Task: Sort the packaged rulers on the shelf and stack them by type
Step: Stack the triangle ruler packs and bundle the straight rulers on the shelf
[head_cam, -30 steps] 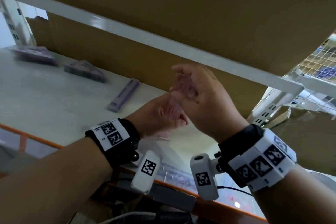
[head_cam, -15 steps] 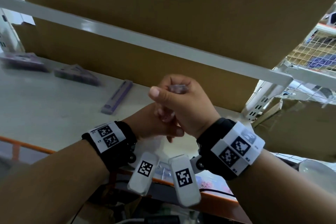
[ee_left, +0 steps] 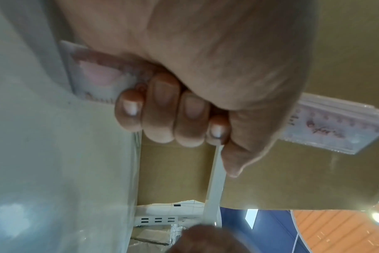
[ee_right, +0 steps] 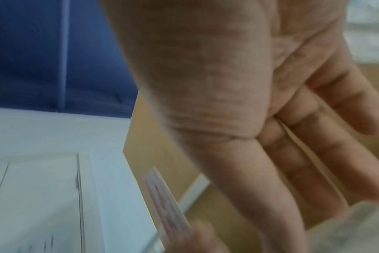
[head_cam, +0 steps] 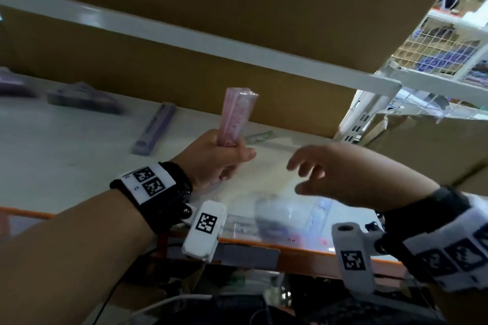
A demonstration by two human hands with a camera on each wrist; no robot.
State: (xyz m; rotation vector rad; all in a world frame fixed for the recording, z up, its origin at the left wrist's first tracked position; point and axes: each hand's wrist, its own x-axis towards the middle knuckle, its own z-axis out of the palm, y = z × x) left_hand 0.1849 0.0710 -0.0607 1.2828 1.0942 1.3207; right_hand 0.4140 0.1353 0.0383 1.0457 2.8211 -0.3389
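left hand (head_cam: 214, 158) fisted upright, right hand (head_cam: 351, 174) fingers (ee_right: 327, 149) loosely spread

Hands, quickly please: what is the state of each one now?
Left hand: fingers curled round a pink bundle of plastic-wrapped rulers, holding it upright.
Right hand: open, fingers relaxed, holding nothing.

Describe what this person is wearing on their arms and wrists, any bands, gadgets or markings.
Both forearms are bare, no sleeves. Each wrist carries a black strap topped by a white plate printed with black square fiducial codes; the right wrist's plate shows the same kind. A small white camera pod with its own code hangs under each wrist: left, right.
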